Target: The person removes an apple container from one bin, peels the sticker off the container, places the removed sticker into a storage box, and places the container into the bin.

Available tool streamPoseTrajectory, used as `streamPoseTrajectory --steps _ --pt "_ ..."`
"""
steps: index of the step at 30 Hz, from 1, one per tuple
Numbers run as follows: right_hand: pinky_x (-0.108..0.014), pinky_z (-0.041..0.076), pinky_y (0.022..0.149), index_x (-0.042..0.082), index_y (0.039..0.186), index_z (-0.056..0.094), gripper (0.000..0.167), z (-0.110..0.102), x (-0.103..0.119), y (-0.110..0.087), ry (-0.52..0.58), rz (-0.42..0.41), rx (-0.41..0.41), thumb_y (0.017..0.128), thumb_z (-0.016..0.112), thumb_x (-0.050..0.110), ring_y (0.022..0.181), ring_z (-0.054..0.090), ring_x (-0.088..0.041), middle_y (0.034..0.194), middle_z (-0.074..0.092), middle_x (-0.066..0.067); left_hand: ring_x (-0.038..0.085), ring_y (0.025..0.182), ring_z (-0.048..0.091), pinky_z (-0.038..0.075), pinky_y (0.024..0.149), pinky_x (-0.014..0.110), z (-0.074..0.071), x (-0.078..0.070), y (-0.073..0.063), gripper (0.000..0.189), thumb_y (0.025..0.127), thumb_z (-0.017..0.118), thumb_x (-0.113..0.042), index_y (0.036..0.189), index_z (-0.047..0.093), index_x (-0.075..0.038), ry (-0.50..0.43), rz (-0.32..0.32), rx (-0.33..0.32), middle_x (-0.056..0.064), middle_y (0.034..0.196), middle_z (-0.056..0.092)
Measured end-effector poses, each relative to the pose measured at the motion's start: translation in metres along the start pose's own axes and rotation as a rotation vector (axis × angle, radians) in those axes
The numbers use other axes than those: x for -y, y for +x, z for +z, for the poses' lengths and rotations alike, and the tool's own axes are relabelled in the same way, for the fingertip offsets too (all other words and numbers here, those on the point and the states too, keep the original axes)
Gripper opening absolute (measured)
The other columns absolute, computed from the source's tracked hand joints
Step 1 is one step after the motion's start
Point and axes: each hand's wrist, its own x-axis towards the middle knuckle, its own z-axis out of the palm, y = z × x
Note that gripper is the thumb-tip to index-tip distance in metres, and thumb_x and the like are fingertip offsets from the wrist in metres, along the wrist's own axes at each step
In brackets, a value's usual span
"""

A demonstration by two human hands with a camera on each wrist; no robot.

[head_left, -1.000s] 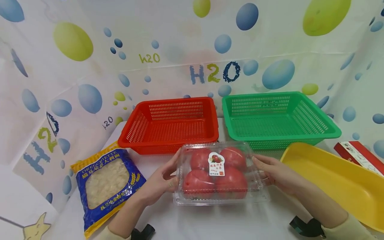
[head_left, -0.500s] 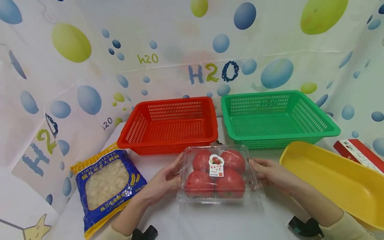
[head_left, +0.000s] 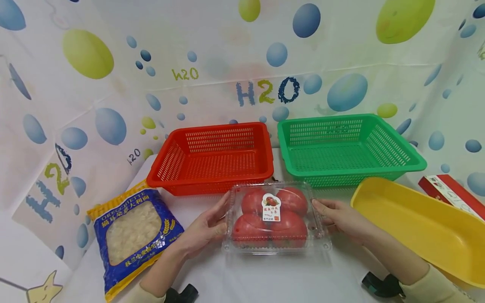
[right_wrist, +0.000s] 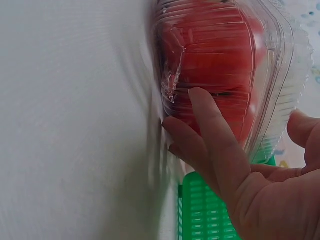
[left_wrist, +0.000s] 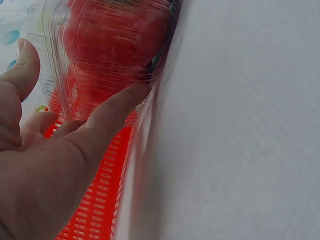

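A clear plastic clamshell box (head_left: 276,248) of several large red tomatoes (head_left: 289,227) sits on the white table before me, a white label (head_left: 271,208) on its lid. My left hand (head_left: 206,229) is at its left side. In the left wrist view, the straight index finger touches the ribbed wall low down, while the thumb stands away from the lid. On the opposite side is my right hand (head_left: 341,219). Its extended fingers (right_wrist: 215,122) lie against the wall in the right wrist view, with the thumb beside the lid's rim. The box's underside is hidden.
Behind the box stand a red basket (head_left: 212,185) and a green basket (head_left: 352,176). A blue-and-yellow pasta bag (head_left: 134,235) lies left. To the right are a yellow tray (head_left: 420,231) and a red-and-white box (head_left: 452,195). A patterned curtain (head_left: 212,42) hangs behind.
The clamshell box has come down onto the table and slightly away from me, with both hands still at its sides. The whole head view has shifted slightly.
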Motion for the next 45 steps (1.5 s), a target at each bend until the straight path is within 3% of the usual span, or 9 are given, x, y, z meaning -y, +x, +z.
streamPoseTrajectory --steps 5,13,19,24,27,32,37,45 --pt "-0.043 0.057 0.088 -0.017 0.15 0.027 0.075 0.0 0.0 0.001 -0.027 0.011 -0.012 0.107 0.048 0.041 0.127 0.049 -0.051 0.152 0.033 -0.036 0.038 0.15 0.019 0.043 0.107 0.044 0.0 0.001 -0.001 0.08 0.101 0.06 -0.014 0.163 0.013 -0.032 -0.012 0.002 -0.002 0.005 0.169 0.008" --pt "-0.046 0.057 0.089 -0.017 0.15 0.024 0.074 -0.004 0.003 -0.001 -0.083 -0.029 -0.017 0.108 0.045 0.04 0.122 0.055 -0.047 0.151 0.032 -0.037 0.038 0.149 0.022 0.043 0.106 0.043 -0.003 -0.002 0.0 0.08 0.101 0.061 -0.011 0.164 0.015 -0.031 0.03 -0.02 -0.022 0.007 0.168 0.011" --pt "-0.051 0.053 0.095 -0.008 0.156 0.019 0.075 -0.005 0.009 -0.006 -0.098 -0.043 -0.027 0.107 0.047 0.042 0.126 0.05 -0.047 0.157 0.026 -0.033 0.041 0.147 0.027 0.043 0.107 0.042 -0.006 -0.007 -0.002 0.085 0.097 0.069 -0.025 0.164 0.017 -0.022 0.209 -0.002 -0.043 0.01 0.167 0.017" --pt "-0.05 0.053 0.095 -0.003 0.159 0.013 0.075 -0.007 0.015 -0.011 -0.062 -0.108 -0.017 0.107 0.049 0.037 0.132 0.043 -0.051 0.16 0.019 -0.032 0.039 0.147 0.029 0.044 0.105 0.051 -0.008 -0.014 -0.004 0.086 0.095 0.071 -0.029 0.163 0.019 -0.023 0.356 0.001 -0.079 0.007 0.166 0.023" --pt "-0.048 0.054 0.094 -0.003 0.159 0.013 0.074 -0.011 0.021 -0.015 -0.066 -0.165 -0.036 0.107 0.051 0.033 0.134 0.041 -0.05 0.157 0.023 -0.033 0.039 0.147 0.028 0.043 0.105 0.053 -0.009 -0.021 -0.006 0.086 0.095 0.072 -0.028 0.163 0.021 -0.025 0.448 -0.019 -0.106 0.008 0.165 0.025" --pt "-0.048 0.052 0.096 0.001 0.158 0.022 0.069 -0.017 0.034 -0.026 -0.179 -0.243 -0.108 0.106 0.054 0.033 0.134 0.044 -0.046 0.152 0.037 -0.029 0.036 0.148 0.028 0.042 0.107 0.052 -0.004 -0.038 -0.012 0.088 0.092 0.076 -0.029 0.162 0.024 -0.027 0.569 -0.033 -0.168 0.006 0.164 0.027" --pt "-0.059 0.047 0.099 0.006 0.156 0.034 0.061 -0.022 0.043 -0.034 -0.341 -0.318 -0.204 0.105 0.055 0.032 0.131 0.048 -0.043 0.15 0.045 -0.022 0.025 0.147 0.031 0.039 0.109 0.055 0.001 -0.053 -0.017 0.086 0.088 0.08 -0.033 0.16 0.032 -0.028 0.691 0.06 -0.25 -0.004 0.161 0.032" --pt "-0.067 0.043 0.098 0.008 0.154 0.04 0.058 -0.027 0.048 -0.033 -0.529 -0.454 -0.27 0.103 0.061 0.024 0.134 0.041 -0.046 0.155 0.038 -0.021 0.02 0.147 0.031 0.048 0.1 0.055 0.005 -0.071 -0.013 0.082 0.087 0.078 -0.046 0.157 0.037 -0.034 1.037 0.228 -0.329 -0.008 0.159 0.034"
